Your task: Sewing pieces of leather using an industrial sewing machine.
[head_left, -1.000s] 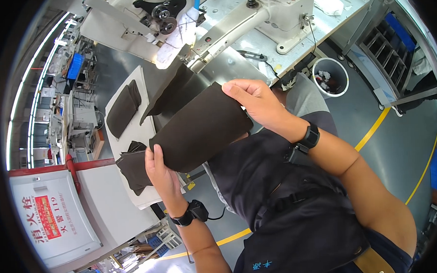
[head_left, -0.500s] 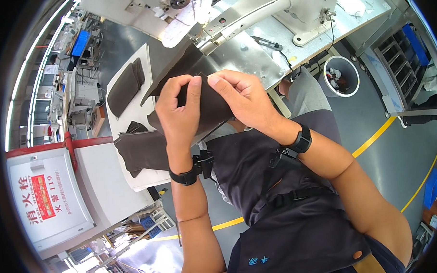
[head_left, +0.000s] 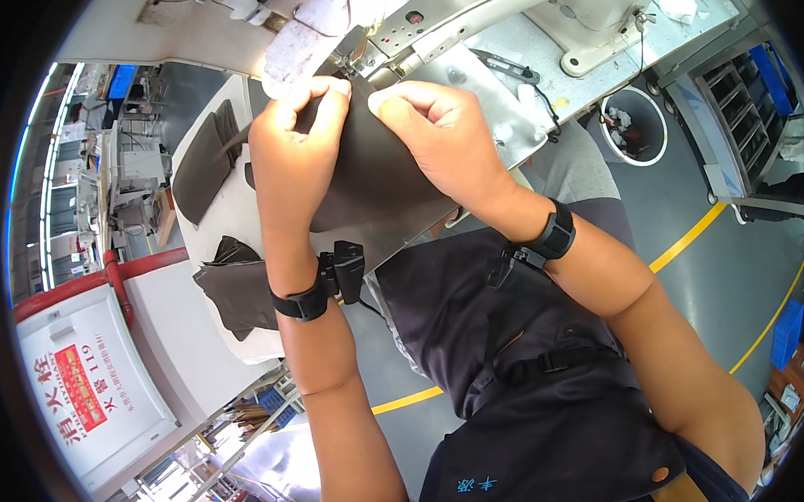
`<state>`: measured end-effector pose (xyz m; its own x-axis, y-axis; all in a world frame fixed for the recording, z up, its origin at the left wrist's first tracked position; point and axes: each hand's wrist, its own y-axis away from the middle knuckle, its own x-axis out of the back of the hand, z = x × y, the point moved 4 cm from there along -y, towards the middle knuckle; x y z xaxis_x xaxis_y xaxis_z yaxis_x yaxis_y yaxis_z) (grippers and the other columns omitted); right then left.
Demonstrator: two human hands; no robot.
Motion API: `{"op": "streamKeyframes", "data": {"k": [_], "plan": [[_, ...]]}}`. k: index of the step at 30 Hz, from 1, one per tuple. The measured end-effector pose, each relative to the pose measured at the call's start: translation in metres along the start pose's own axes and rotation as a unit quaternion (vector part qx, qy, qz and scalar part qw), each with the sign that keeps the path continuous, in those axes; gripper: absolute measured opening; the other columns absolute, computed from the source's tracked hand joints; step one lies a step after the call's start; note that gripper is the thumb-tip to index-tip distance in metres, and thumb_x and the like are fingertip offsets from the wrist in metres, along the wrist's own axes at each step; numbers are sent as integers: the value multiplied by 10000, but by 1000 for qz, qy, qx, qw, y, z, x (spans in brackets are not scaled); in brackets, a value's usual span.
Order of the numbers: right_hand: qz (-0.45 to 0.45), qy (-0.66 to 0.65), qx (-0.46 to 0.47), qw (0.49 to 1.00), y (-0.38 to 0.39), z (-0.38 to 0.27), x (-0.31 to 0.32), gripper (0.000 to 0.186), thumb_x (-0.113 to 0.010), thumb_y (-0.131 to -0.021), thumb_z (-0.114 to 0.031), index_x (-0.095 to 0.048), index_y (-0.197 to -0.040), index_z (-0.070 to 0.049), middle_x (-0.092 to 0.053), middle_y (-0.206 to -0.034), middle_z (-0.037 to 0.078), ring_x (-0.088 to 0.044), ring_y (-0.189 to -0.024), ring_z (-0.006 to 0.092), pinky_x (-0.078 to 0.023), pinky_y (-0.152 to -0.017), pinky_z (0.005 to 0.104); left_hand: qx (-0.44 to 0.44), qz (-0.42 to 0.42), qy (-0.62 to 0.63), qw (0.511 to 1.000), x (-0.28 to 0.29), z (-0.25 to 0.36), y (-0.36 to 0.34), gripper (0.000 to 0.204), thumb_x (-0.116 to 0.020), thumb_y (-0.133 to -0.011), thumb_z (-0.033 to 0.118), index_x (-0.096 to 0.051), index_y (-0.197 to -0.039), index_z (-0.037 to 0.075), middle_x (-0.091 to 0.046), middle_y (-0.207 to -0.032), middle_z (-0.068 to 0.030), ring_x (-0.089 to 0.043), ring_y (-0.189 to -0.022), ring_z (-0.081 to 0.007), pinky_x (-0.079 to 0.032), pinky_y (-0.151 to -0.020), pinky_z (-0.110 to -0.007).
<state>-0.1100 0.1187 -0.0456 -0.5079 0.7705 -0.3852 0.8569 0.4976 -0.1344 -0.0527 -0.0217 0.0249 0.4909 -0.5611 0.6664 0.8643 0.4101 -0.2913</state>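
Two hands pinch a dark brown sheet (head_left: 373,172) just below the sewing machine (head_left: 491,19): the left hand (head_left: 291,157) and the right hand (head_left: 447,143) each have thumb and fingers clamped on its upper edge. The layers could slide out of line if one pinch loosens or the hands pull unevenly, and fingertips this near the machine's working end could be hurt should it run. A careless left elbow might also disturb the dark pile (head_left: 231,297) on the white counter (head_left: 236,190). The pinched edge points toward the machine, the curved edge toward the lap; the left hand hides too much to settle the long axis.
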Motion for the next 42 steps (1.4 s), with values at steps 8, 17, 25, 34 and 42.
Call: {"op": "streamKeyframes", "data": {"k": [8,17,25,34,42], "plan": [[-8,-25,-62,998,-6,-1,0,220,-647,-981,-146,-720,-961,61,-617,-740,-53,-495,-702,8,-424,-596,224,58,1,32,998,-3,-5,-5,140,-703,-937,116,-754,-971,-10,-684,-847,31,-567,-811,-43,-460,-763,-215],[3,13,-1,1000,-10,3,-2,232,-640,-975,-144,-679,-903,74,-587,-706,-43,-465,-697,14,-416,-587,241,60,11,35,998,-2,-10,-7,161,-706,-922,140,-744,-953,-13,-687,-811,11,-572,-780,-56,-472,-755,-234],[2,11,13,1000,-15,1,-2,250,-637,-977,-156,-651,-882,74,-569,-696,-39,-460,-697,26,-417,-594,252,45,27,18,998,-3,-10,-10,161,-722,-940,157,-759,-967,3,-646,-796,60,-530,-765,-31,-438,-730,-200],[-3,3,2,1000,-18,2,-4,250,-644,-979,-164,-661,-864,57,-566,-698,-48,-454,-686,22,-405,-584,247,57,28,39,997,-1,-12,-10,223,-727,-900,147,-748,-1007,-48,-772,-886,-73,-673,-831,-109,-517,-779,-279],[9,-9,-1,1000,-18,1,-4,246,-668,-965,-162,-688,-867,63,-613,-711,-37,-497,-686,24,-427,-601,236,23,14,82,996,-1,-21,-14,203,-725,-916,140,-753,-1046,-13,-774,-963,-59,-680,-889,-125,-509,-825,-278]]}}
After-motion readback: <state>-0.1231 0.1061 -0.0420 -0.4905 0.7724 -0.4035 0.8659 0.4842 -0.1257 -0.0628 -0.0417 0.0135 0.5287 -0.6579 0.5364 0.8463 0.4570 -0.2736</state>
